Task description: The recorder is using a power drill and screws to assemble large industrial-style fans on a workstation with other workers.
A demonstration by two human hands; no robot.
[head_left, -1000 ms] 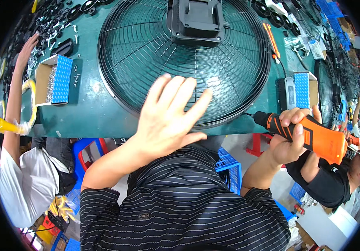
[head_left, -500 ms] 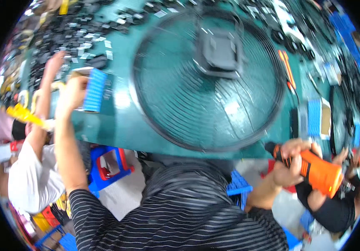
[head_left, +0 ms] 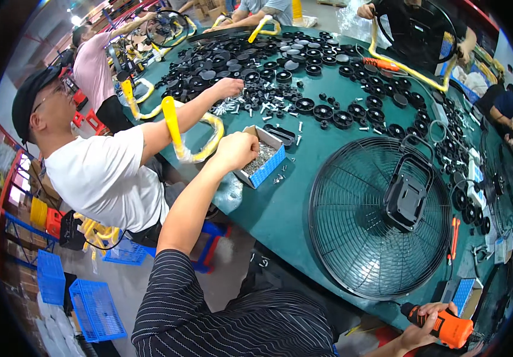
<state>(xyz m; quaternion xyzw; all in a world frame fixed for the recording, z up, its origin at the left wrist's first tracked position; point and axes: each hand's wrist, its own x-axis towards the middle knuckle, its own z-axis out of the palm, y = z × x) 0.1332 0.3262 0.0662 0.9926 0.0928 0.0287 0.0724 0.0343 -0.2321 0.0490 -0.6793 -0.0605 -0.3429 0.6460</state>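
Note:
My left hand [head_left: 238,151] is over the near edge of a blue cardboard box [head_left: 270,168] holding many small metal screws [head_left: 261,157]. Its fingers are curled together, and whatever they may hold is hidden. At the lower right, my right hand [head_left: 426,326] grips an orange and black cordless screwdriver [head_left: 454,331], its black nose pointing left toward the table edge. Between my hands lies a round black fan guard [head_left: 351,205], with a black motor housing [head_left: 407,202] on top. A black elongated part [head_left: 281,134] sits just behind the screw box.
Black knobs and wheels [head_left: 342,119] and bolts crowd the green table [head_left: 280,214]. Left of me, a co-worker in white [head_left: 104,175] reaches across, near a yellow wrapped tube [head_left: 209,143]. An orange-handled tool [head_left: 454,238] and a second blue box [head_left: 465,294] lie right.
My view has swung left and up, so the table and fan guard appear farther right. My left hand stays at the screw box; my right still holds the cordless screwdriver.

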